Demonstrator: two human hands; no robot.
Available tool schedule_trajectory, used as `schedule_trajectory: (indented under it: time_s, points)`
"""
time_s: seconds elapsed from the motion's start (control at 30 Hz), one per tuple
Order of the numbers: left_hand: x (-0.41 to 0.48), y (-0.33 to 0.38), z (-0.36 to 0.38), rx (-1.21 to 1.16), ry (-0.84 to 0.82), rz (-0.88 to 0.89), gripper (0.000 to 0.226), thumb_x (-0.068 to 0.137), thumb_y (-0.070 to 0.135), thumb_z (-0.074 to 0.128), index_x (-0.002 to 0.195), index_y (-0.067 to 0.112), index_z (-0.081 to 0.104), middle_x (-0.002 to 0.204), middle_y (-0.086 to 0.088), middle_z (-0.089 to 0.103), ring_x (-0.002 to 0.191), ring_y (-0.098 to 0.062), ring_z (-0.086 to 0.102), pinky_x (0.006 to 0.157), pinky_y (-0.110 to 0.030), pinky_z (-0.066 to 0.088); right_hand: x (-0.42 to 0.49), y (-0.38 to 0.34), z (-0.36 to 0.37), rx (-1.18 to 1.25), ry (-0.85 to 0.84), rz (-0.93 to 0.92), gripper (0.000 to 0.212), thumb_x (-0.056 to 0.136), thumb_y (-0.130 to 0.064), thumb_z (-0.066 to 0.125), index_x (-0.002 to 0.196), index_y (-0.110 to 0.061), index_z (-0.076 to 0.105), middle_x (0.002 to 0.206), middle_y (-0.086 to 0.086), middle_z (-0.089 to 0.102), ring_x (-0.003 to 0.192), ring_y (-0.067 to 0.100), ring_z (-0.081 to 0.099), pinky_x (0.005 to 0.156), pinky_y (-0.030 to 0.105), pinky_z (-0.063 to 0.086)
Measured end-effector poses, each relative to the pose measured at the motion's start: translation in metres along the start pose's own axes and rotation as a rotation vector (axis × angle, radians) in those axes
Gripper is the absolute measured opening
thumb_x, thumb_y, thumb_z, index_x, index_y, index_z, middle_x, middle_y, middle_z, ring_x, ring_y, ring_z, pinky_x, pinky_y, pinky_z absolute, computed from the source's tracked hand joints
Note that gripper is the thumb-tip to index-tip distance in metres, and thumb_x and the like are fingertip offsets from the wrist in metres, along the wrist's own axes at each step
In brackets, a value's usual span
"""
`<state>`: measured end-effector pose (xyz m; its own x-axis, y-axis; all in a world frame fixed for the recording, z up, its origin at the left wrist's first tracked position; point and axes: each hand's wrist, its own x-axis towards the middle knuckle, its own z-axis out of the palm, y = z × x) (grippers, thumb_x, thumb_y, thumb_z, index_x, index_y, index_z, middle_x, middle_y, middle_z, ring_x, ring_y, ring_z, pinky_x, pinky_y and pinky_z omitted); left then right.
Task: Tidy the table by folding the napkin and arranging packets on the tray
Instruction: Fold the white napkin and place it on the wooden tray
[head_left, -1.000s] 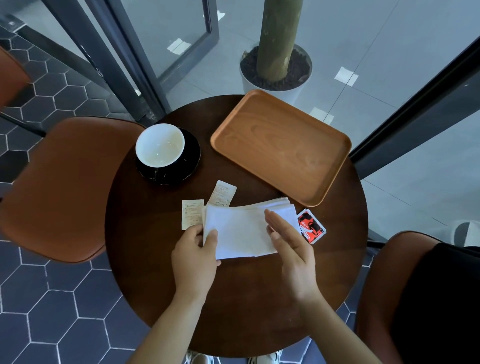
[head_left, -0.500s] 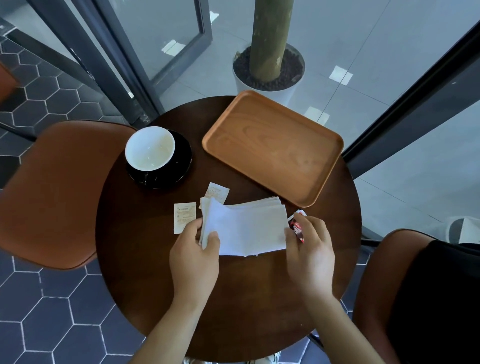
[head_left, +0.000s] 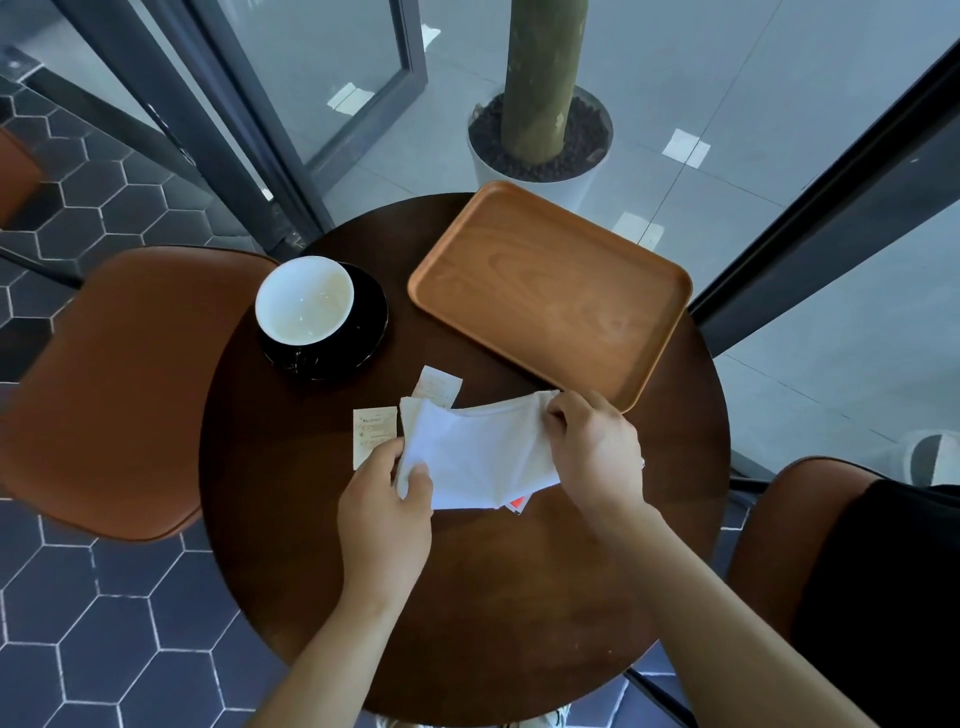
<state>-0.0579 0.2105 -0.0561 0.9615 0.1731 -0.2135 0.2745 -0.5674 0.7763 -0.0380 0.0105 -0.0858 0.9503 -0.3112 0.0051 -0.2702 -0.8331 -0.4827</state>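
Both hands hold the white napkin (head_left: 478, 452) just above the round surface (head_left: 519, 597), near the tray (head_left: 550, 291). The left hand (head_left: 384, 514) pinches its near left corner. The right hand (head_left: 597, 452) pinches its far right corner, right beside the tray's near edge. Two pale packets (head_left: 374, 431) lie left of the napkin, farther from the tray. A red packet (head_left: 517, 503) peeks out under the napkin.

Bare tray (head_left: 550, 291), cup (head_left: 305, 300) leftward.
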Motion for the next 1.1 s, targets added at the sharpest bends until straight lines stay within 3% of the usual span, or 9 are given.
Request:
schedule_trajectory:
  time_s: [0.13,0.23,0.37,0.47,0.6,0.67,0.77,0.93,1.1]
  points:
    - [-0.001,-0.001,-0.005,-0.060,0.035,-0.020,0.018,0.097,0.016,0.057,0.106,0.032,0.059,0.099,0.026,0.055,0.087,-0.008,0.064,0.058,-0.021,0.059,-0.004,-0.001,0.001,-0.061,0.032,-0.056,0.015,0.074,0.011,0.064,0.075,-0.002,0.055,0.067,0.011,0.053,0.048,0.032,0.044,0.042,0.032,0.038]
    - [0.001,-0.001,-0.008,-0.084,0.085,-0.020,0.019,0.097,0.018,0.059,0.105,0.035,0.058,0.096,0.032,0.055,0.085,-0.005,0.064,0.053,-0.015,0.056,-0.011,0.003,-0.002,-0.091,0.006,-0.126,0.021,0.067,0.013,0.064,0.079,-0.004,0.059,0.075,0.009,0.053,0.054,0.031,0.048,0.042,0.034,0.041]
    - [0.006,-0.002,-0.008,-0.081,0.138,-0.061,0.020,0.096,0.020,0.061,0.115,0.024,0.065,0.098,0.018,0.061,0.086,-0.006,0.066,0.059,-0.023,0.060,-0.023,0.006,-0.002,-0.139,-0.111,-0.181,0.025,0.071,0.006,0.071,0.092,-0.008,0.072,0.087,0.008,0.059,0.074,0.032,0.061,0.050,0.035,0.050]
    - [0.008,0.005,-0.006,-0.035,0.163,-0.012,0.021,0.094,0.018,0.062,0.114,0.017,0.067,0.100,0.011,0.066,0.094,-0.013,0.066,0.076,-0.037,0.061,-0.026,0.001,-0.005,-0.115,-0.053,-0.170,0.015,0.078,0.001,0.072,0.090,-0.006,0.074,0.086,0.009,0.061,0.077,0.033,0.062,0.051,0.034,0.050]
    - [0.005,0.013,0.001,0.008,0.156,0.088,0.025,0.091,0.016,0.065,0.116,0.015,0.068,0.108,0.003,0.069,0.099,-0.014,0.065,0.080,-0.039,0.060,-0.028,-0.008,-0.014,-0.050,0.080,-0.231,0.009,0.085,-0.004,0.065,0.091,-0.006,0.072,0.091,0.008,0.062,0.084,0.028,0.057,0.062,0.034,0.048]
    - [0.004,0.013,0.004,0.017,0.166,0.089,0.026,0.091,0.016,0.066,0.117,0.012,0.068,0.109,0.000,0.070,0.100,-0.017,0.065,0.080,-0.041,0.060,-0.032,-0.021,-0.013,0.136,0.061,-0.229,0.018,0.089,-0.002,0.063,0.104,-0.006,0.072,0.101,0.006,0.067,0.089,0.024,0.061,0.071,0.034,0.051]
    - [0.003,0.013,0.007,0.041,0.180,0.083,0.025,0.092,0.015,0.065,0.117,0.011,0.068,0.110,-0.003,0.069,0.101,-0.020,0.064,0.078,-0.040,0.059,-0.036,-0.040,-0.004,0.451,-0.240,0.070,0.029,0.100,-0.011,0.050,0.123,-0.014,0.067,0.119,-0.003,0.069,0.107,0.014,0.063,0.085,0.021,0.050]
    - [-0.001,0.021,0.011,0.045,0.192,0.122,0.025,0.090,0.013,0.065,0.115,0.011,0.068,0.106,-0.001,0.069,0.096,-0.019,0.064,0.076,-0.032,0.055,-0.033,-0.033,0.006,0.719,-0.308,0.307,0.033,0.102,-0.013,0.047,0.128,-0.024,0.065,0.120,-0.014,0.067,0.114,0.003,0.060,0.080,-0.001,0.041]
    - [-0.004,0.029,0.021,0.030,0.194,0.129,0.026,0.088,0.013,0.069,0.114,0.011,0.068,0.102,0.001,0.069,0.094,-0.019,0.064,0.078,-0.028,0.048,-0.040,-0.047,0.018,1.238,-0.420,0.490,0.040,0.095,0.000,0.047,0.127,-0.014,0.067,0.125,-0.002,0.071,0.123,0.013,0.062,0.108,0.036,0.046]
